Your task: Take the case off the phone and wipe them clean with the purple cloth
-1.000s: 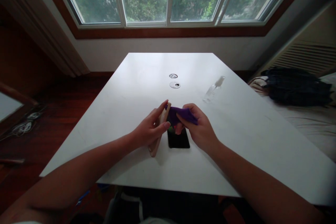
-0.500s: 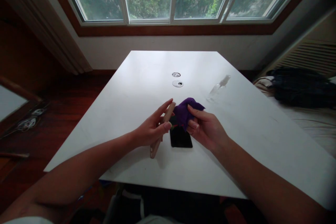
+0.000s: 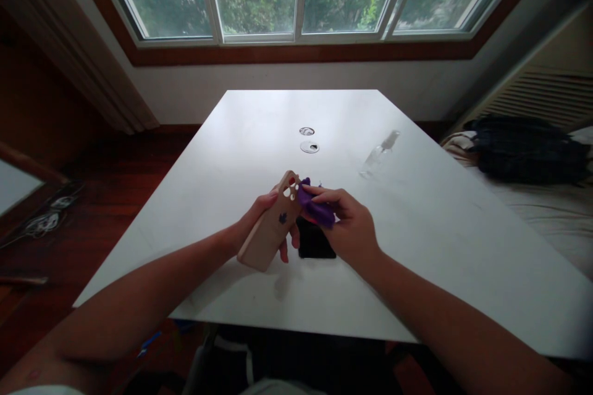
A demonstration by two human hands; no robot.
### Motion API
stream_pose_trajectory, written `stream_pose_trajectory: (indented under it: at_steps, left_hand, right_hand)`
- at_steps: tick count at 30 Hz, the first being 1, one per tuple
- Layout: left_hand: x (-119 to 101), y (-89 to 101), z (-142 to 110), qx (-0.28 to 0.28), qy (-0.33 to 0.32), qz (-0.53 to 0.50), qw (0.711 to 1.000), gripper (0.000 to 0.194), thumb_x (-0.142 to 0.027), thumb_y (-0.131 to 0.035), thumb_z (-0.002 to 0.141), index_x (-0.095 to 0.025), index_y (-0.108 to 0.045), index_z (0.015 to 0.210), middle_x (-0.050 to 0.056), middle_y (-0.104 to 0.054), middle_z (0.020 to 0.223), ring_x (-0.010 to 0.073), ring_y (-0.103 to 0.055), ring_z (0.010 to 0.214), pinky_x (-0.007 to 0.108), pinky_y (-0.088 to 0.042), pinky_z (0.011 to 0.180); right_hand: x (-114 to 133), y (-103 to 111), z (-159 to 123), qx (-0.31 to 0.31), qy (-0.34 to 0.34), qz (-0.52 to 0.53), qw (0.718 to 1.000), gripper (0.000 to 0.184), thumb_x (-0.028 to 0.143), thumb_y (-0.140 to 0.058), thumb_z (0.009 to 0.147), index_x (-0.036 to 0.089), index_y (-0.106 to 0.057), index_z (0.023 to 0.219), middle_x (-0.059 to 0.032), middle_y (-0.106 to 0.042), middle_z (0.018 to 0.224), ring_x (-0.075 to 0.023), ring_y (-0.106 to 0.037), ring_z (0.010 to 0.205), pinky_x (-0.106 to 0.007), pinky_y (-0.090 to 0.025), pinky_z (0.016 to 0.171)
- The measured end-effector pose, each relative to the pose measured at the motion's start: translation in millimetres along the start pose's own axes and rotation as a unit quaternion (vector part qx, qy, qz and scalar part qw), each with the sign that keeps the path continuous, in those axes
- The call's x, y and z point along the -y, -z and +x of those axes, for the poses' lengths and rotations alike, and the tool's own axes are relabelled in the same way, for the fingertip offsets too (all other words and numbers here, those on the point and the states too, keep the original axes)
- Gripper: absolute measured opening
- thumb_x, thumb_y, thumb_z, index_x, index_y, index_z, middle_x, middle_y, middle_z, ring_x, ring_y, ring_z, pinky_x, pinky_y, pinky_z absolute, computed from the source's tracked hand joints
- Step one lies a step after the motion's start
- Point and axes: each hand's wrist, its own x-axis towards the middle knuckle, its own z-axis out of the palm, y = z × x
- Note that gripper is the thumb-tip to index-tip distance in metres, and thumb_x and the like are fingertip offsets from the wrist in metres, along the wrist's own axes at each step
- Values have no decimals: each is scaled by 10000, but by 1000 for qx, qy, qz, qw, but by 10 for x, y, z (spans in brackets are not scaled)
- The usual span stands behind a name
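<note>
A beige phone case (image 3: pixel 269 231) with camera cut-outs and a small dark mark on its back is tilted up in my left hand (image 3: pixel 250 219). My left thumb lies along its edge, and other fingers show beyond its right side. My right hand (image 3: pixel 354 222) pinches a bunched purple cloth (image 3: pixel 317 207) against the case's upper right edge, beside the cut-outs. Beneath the cloth a black phone (image 3: pixel 315 244) lies flat on the white table (image 3: pixel 194 197), its upper part hidden by the cloth and my right hand.
A clear spray bottle (image 3: pixel 380 153) lies on the table to the right. Two round inserts, a farther one (image 3: pixel 306 131) and a nearer one (image 3: pixel 309 147), sit in the tabletop. A dark bag (image 3: pixel 528 148) rests at the right, and white cables (image 3: pixel 46 222) lie on the floor at left.
My left hand has turned the phone case from edge-on so its back faces me. My right hand has brought the purple cloth left onto the case's edge, bunching it tighter.
</note>
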Motion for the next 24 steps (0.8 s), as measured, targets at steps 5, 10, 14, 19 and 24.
stream_pose_trajectory:
  at_steps: [5, 10, 14, 19, 24]
  left_hand:
    - [5, 46, -10, 0, 11, 5, 1000, 687, -591, -405, 960, -366, -131, 1548, 74, -686, 930, 263, -715, 666, 361, -589, 434]
    - [25, 32, -33, -21, -13, 76, 997, 684, -576, -437, 965, -387, -153, 1558, 56, -659, 942, 200, -692, 609, 270, -558, 410]
    - [38, 5, -63, -66, -35, 161, 984, 682, -524, -495, 960, -409, -179, 1553, 85, -612, 1108, 157, -674, 615, 235, -546, 384]
    - [122, 91, -84, -75, -88, 261, 958, 710, -478, -543, 964, -416, -177, 1569, 109, -549, 1203, 132, -642, 684, 184, -524, 398]
    - [165, 147, -91, -72, -148, 348, 923, 717, -410, -591, 955, -440, -216, 1565, 99, -500, 1303, 101, -599, 743, 176, -541, 517]
  right_hand:
    - [-29, 34, -14, 65, 131, -107, 983, 302, 34, -653, 795, 262, -648, 993, -54, -724, 1259, -246, -693, 1129, -441, -529, 993]
    - [21, 57, 3, 91, 95, -59, 990, 337, 15, -624, 788, 260, -592, 1018, -59, -701, 1291, -250, -656, 1200, -428, -521, 989]
    - [40, 53, -9, 108, 19, 21, 994, 324, 27, -601, 813, 265, -557, 1029, -63, -676, 1322, -258, -643, 1219, -438, -531, 965]
    - [77, 34, -21, 103, -84, 109, 985, 330, 52, -604, 813, 283, -511, 1029, -36, -695, 1270, -206, -735, 871, -362, -585, 712]
    - [169, 22, 28, 115, -184, 227, 949, 268, 170, -661, 846, 267, -464, 1001, 60, -717, 676, -162, -650, 474, -268, -523, 477]
